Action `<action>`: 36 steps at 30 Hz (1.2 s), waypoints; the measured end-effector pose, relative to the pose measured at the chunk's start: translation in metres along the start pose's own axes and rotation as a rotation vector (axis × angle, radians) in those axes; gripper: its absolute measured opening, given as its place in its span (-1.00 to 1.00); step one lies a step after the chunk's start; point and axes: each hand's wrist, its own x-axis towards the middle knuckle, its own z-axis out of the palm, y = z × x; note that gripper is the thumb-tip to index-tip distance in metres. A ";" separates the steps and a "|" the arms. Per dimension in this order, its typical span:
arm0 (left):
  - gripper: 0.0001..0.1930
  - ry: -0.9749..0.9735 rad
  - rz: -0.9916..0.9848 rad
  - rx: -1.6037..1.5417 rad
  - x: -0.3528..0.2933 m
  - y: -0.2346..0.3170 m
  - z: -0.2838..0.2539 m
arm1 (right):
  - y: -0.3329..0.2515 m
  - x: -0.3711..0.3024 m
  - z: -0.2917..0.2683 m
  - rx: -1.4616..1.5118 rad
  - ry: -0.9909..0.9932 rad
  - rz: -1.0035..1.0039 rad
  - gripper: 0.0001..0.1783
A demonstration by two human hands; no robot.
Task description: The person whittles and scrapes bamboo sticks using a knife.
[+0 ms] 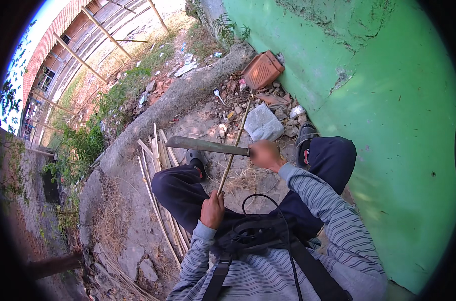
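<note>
Two hands are occupied: the left hand [212, 210] is closed around the near part of a thin stick [231, 163], and the right hand [266, 154] grips the handle of a long knife [203, 145]. The stick slants far and slightly right between the legs; the knife crosses it, its tip pointing left, near the left shoe [197, 165] in view. I cannot tell whether blade and stick touch.

The main risk, I judge, is a slip: a stroke running near along the stick would meet the left fingers, and one skidding left could catch the left knee [175, 186]. The stick's far end seems unbraced, so it may swing under pressure. The looped cable [260, 195] by the lap could snag a wrist. On the left, strips [156, 145] lie loose on the ground [132, 246], where a shifting foot might roll.
</note>
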 end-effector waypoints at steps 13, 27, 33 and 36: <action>-0.81 -0.090 -0.100 -0.005 -0.025 -0.009 -0.011 | 0.031 0.010 0.007 -0.064 0.049 0.063 -0.83; -0.78 -0.121 -0.128 0.089 -0.046 0.004 -0.031 | 0.061 0.017 -0.004 -0.138 0.009 0.202 -0.82; -0.79 -0.075 -0.054 0.064 -0.037 -0.001 -0.027 | 0.035 0.007 0.005 -0.051 0.026 0.109 -0.79; -0.80 -0.102 -0.065 0.060 -0.047 0.003 -0.040 | 0.068 0.019 -0.008 -0.048 0.064 0.248 -0.81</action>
